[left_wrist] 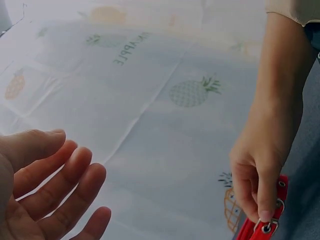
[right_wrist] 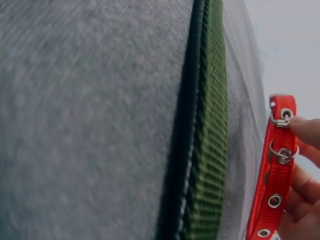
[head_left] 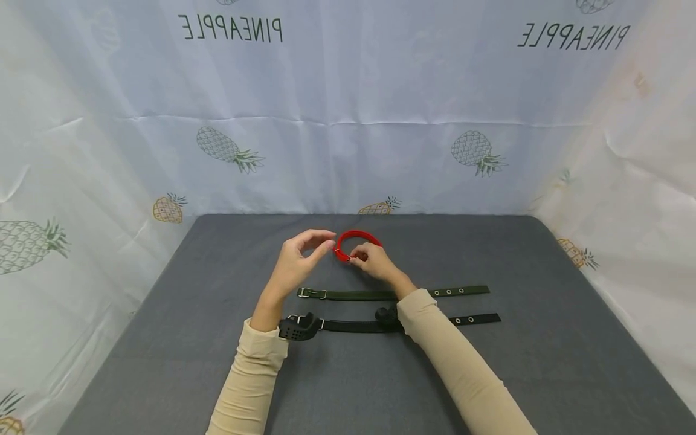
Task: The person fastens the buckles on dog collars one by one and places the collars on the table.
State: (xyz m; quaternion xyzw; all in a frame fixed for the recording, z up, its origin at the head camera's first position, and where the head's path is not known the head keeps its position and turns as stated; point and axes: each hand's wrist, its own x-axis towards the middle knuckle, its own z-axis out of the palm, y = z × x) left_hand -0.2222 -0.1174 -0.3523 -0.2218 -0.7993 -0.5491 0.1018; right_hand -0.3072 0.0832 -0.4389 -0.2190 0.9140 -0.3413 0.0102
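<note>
A red collar (head_left: 341,254) forms a closed loop near the back of the table. Metal eyelets, a D-ring and a buckle with its prong through an eyelet show on the red collar (right_wrist: 278,172) in the right wrist view. My right hand (head_left: 376,262) pinches the band near the buckle between thumb and fingers. Just left of the loop, my left hand (head_left: 298,261) is held up with relaxed, slightly bent fingers. In the left wrist view nothing lies in the left hand (left_wrist: 47,187), and its fingers are spread apart.
Nearer me, a green collar (head_left: 353,296) lies stretched flat on the grey table (head_left: 179,338), under the right forearm. A black collar (head_left: 350,327) runs parallel in front of it, partly covered by the wrist gear. Behind hangs a pineapple-print curtain (head_left: 348,169).
</note>
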